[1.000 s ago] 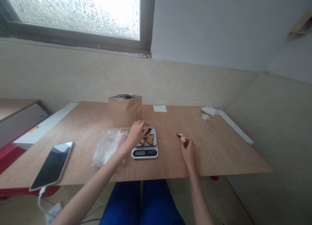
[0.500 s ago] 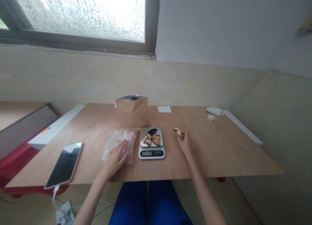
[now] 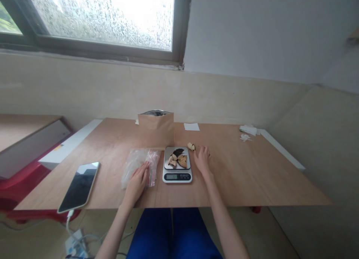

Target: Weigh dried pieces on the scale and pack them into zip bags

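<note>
A white kitchen scale with a steel plate stands mid-table. Several pale and dark pieces that look like dried mushroom lie on its plate. One more pale piece of the same kind is on the table just off the scale's upper right corner. Close to that piece, my right hand rests low with its fingers apart, holding nothing. My left hand lies flat over clear zip bags with red seal lines, left of the scale. The display's digits are too small to read.
Behind the scale stands an open brown pouch with a silvery lining. A phone on a charging cable lies at the left. Near the wall are a white paper and, farther right, white scraps.
My right hand has moved left toward the scale and let go of the mushroom piece, which now lies on the table. My left hand stays on the bags. The view has shifted slightly.
</note>
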Action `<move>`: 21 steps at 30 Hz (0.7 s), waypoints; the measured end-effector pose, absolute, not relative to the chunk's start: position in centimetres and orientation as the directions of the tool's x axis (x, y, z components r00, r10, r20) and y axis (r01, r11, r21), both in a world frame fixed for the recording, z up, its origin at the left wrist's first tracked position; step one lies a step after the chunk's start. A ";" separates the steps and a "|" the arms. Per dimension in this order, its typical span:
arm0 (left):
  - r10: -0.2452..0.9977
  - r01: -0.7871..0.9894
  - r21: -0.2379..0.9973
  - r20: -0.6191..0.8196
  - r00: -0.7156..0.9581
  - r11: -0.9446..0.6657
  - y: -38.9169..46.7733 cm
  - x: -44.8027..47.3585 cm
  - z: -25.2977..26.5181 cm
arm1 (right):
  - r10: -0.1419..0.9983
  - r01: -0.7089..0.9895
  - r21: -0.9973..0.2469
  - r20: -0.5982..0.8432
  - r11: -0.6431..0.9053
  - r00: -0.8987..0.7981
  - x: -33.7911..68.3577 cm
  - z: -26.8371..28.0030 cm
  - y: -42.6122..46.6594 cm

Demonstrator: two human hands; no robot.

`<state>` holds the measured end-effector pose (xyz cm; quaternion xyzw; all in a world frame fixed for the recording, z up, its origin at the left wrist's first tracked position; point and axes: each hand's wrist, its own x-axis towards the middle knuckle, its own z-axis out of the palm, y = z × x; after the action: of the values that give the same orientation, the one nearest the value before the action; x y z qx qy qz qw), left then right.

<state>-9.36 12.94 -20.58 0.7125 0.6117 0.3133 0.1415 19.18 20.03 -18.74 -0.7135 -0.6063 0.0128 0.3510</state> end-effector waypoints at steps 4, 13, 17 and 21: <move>0.939 0.752 0.634 0.340 -0.060 -0.181 12.9 -7.8 -19.9 | 0.888 0.738 -0.649 0.433 0.186 0.157 14.7 -16.7 14.6; 0.927 0.547 0.812 0.341 -0.158 -0.205 9.4 -1.7 -14.8 | 0.967 0.371 -0.895 0.205 0.248 -0.151 7.5 -13.8 11.1; 0.891 0.496 0.862 0.305 -0.337 -0.107 9.3 -2.5 -13.8 | 0.985 0.323 -0.930 0.163 0.174 -0.063 9.4 -14.7 12.2; 0.823 0.570 0.816 0.390 -0.413 -0.101 10.3 -4.1 -12.7 | 0.997 0.229 -0.971 0.056 0.068 -0.059 11.7 -14.6 12.6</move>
<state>-4.06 10.27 -12.75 0.5278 0.6595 0.5213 0.1213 11.68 12.59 -14.64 -0.5257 -0.5830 0.4354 0.4407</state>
